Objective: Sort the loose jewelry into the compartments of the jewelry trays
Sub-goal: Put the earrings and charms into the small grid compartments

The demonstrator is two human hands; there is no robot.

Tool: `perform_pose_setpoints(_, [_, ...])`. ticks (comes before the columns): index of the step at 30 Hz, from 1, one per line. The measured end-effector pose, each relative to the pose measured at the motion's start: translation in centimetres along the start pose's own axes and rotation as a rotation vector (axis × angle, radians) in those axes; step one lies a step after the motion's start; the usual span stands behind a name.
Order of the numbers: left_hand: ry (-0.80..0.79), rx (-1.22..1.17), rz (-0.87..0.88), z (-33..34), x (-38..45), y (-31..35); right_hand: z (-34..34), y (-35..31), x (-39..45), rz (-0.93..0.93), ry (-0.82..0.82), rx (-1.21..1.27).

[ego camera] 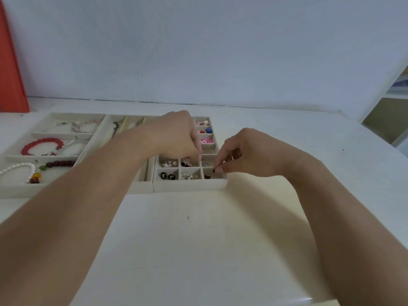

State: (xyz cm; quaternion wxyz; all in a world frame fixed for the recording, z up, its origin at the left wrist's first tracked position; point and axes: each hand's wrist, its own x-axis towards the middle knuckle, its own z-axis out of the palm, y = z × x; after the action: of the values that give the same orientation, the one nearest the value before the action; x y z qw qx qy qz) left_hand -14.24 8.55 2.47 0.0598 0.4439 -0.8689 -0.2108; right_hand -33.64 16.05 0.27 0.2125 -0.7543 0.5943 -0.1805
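R hand [240, 151] sits at approx 3 o'clock of the small-cell tray [189, 184], thumb and forefinger pinched on a tiny dark stud [213, 170], other fingers curled. Stud is held just above the tray's near-right cell, at 5 o'clock of the tray; too small to tell its long axis or which way it points. A second dark piece [207, 176] lies in that same cell.

L hand [174, 135] reaches over the tray from 9 o'clock, fingers curled downward w/ tips in the middle cells; can't tell if it has hold of anything.

Near row, left cell: pair of black round studs [166, 176]. Cell behind it: pearl studs [170, 163].

At 9 o'clock, the bracelet tray [13, 191] holds a red bead bracelet [42, 146] lying flat, long axis approx 9-to-3, and a pearl bracelet [18, 171] at 7 o'clock.
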Motion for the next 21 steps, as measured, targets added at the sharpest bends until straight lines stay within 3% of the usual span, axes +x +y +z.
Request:
perform_pose_setpoints(11, [-0.035, -0.051, -0.007, 0.2, 0.3, -0.4, 1.4, -2.6, -0.1, 0.146, -0.018, -0.302])
perform_pose_setpoints(21, [-0.030, -0.041, 0.004, 0.3, 0.5, -0.8, 1.3, -3.8, 0.1, 0.257, -0.022, -0.345])
